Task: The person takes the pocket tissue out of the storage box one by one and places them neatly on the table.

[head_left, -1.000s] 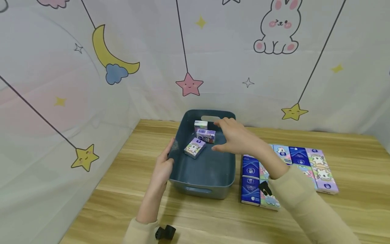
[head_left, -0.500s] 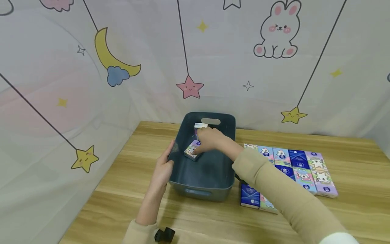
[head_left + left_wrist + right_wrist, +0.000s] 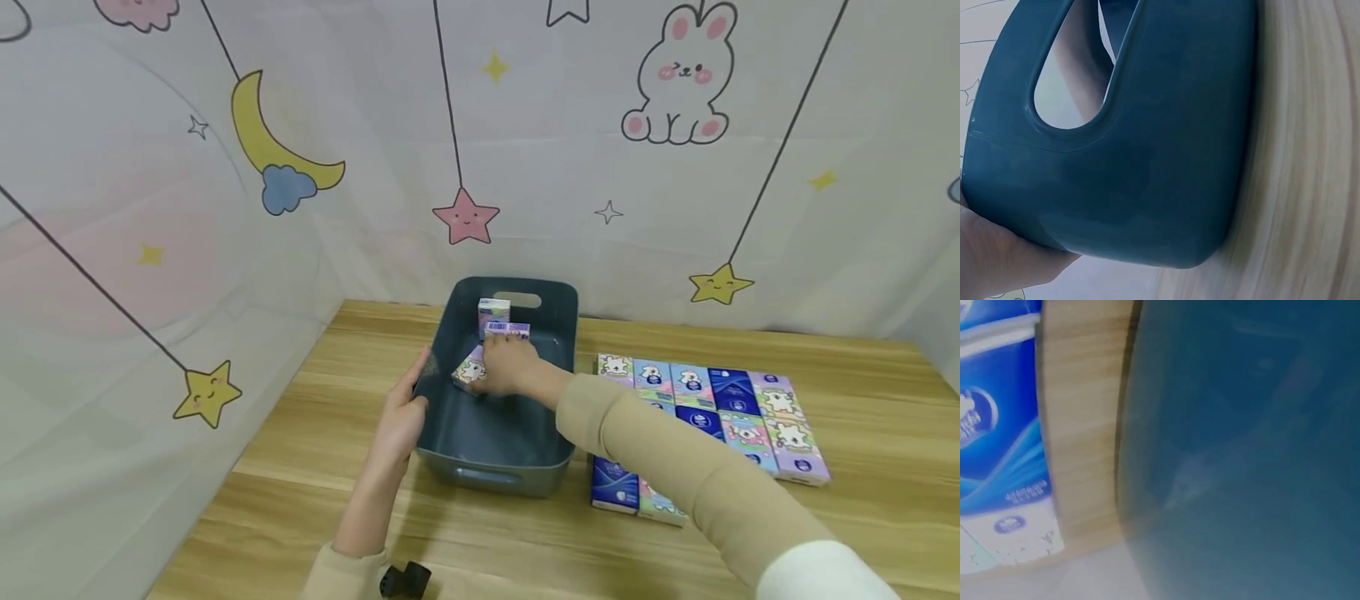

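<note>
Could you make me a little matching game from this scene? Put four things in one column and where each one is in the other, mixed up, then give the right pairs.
Things
1. left hand
2. right hand
3. rows of tissue packs
4. pink star

Places
A. on the backdrop behind the table
B. on the wooden table, right of the blue bin
C. inside the bin, on a tissue pack
D. on the bin's left wall

Pairs: 1-D, 2-C, 3-B, 4-A
</note>
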Demonstrator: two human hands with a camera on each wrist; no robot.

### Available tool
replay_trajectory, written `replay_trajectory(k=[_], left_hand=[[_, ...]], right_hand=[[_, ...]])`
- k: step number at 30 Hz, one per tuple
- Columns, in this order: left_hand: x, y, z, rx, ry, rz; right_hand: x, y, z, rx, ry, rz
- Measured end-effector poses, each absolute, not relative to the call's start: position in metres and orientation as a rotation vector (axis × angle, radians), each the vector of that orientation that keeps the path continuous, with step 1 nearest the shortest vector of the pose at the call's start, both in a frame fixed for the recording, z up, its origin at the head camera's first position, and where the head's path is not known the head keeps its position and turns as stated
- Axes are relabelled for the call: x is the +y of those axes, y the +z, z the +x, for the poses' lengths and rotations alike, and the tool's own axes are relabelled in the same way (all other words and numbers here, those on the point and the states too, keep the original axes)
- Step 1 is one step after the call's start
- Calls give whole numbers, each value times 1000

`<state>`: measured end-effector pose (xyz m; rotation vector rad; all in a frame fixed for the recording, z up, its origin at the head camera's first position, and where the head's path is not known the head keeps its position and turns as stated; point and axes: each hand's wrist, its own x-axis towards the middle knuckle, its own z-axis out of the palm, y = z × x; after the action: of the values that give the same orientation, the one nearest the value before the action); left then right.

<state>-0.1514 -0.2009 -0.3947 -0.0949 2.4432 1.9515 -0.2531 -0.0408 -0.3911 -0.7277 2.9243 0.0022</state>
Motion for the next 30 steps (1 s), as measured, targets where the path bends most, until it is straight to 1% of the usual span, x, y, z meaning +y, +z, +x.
replay_trajectory(k=[3,9,15,22,30], left_hand=[[-201,-395,-152,2447,1951,-87],[-201,-395,-152,2445,1952,-81],[-199,-395,-151,2415,1954,-105],[-200,-393,-151,2387,1997,-113],[-199,-395,-150,2393,2008,-111]], right_hand=[[-42,-395,-254,2932,-18,-695],[-44,-397,-253,2917,36,-755],[-40,-398,-253,2841,-17,-786],[-39,-394,-255,2779,14,-963],[-32,-387,-247,2767,59,-1073]])
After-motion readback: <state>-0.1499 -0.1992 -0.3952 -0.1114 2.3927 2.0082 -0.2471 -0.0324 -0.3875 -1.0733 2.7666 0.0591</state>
